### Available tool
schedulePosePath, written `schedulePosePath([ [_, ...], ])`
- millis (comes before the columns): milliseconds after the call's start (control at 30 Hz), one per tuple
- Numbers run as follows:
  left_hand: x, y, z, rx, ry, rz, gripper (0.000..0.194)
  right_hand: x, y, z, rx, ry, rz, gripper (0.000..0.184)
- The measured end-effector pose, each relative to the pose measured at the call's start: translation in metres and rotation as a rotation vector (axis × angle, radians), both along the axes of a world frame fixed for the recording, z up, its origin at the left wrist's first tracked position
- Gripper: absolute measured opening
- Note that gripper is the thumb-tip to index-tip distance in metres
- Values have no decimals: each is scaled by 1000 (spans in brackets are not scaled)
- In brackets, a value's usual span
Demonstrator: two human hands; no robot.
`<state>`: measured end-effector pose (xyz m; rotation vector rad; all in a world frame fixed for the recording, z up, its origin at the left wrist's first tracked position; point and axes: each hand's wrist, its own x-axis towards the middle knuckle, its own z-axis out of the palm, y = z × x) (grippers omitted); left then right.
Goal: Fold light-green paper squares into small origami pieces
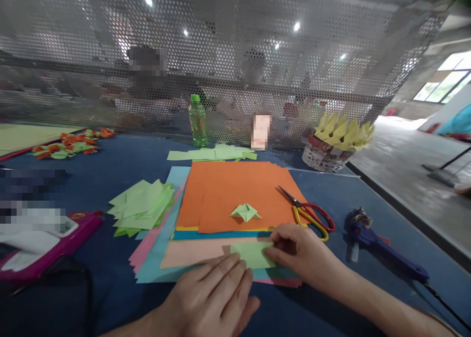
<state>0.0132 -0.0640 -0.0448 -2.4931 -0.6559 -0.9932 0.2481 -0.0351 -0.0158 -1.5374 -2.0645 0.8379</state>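
Observation:
A folded light green paper rectangle (pixel 253 255) lies on a peach sheet near the table's front. My left hand (pixel 215 293) rests with fingers stretched out, their tips on the paper's left end. My right hand (pixel 300 246) pinches its right edge between thumb and fingers. Just beyond, a small folded green paper piece (pixel 246 212) sits on orange sheets (pixel 235 187). Scissors with red and yellow handles (pixel 312 215) lie partly on those sheets, past my right hand. A pile of green paper squares (pixel 142 207) is to the left.
A purple glue gun (pixel 386 251) with a cord lies at right. Behind stand a green bottle (pixel 197 123) and a basket with yellow paper points (pixel 329 150). Green strips (pixel 213 153) lie at the back; a magenta item (pixel 79 236) is at left. A perforated metal panel (pixel 221 47) rises behind.

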Motion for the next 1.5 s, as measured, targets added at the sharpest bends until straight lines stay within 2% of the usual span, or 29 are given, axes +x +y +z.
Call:
schedulePosePath([
  [133, 0, 0, 10, -30, 22, -26, 24, -1, 2, -3, -25, 125, -47, 16],
  [267, 2, 6, 7, -64, 39, -38, 25, 0, 3, -4, -58, 245, -3, 18],
  [367, 2, 8, 4, -2, -23, -91, 25, 0, 3, -6, -82, 315, 17, 19],
  [433, 1, 6, 6, 44, -64, -141, 27, 1, 3, -8, -95, 353, 21, 20],
  [500, 0, 2, 9, 2, -28, -146, 29, 1, 4, -10, -89, 362, 7, 20],
  [567, -1, -2, 13, -141, 68, -88, 26, 1, 4, -12, -58, 324, -22, 19],
  [667, -1, -3, 14, -66, 38, -108, 25, -2, 4, -11, -1, 238, -47, 17],
  [800, 1, 2, 11, -130, 115, -39, 33, -6, 3, -8, 67, 155, -44, 15],
  [1133, -1, 11, 15, -194, 189, -61, 54, -9, 5, -7, 211, -76, -64, 12],
  [1333, -1, 12, 17, -199, 200, -72, 54, -12, 5, -8, 262, -192, -59, 7],
  [1500, -2, 12, 19, -217, 211, -73, 54, -19, 5, -6, 279, -250, -68, 13],
])
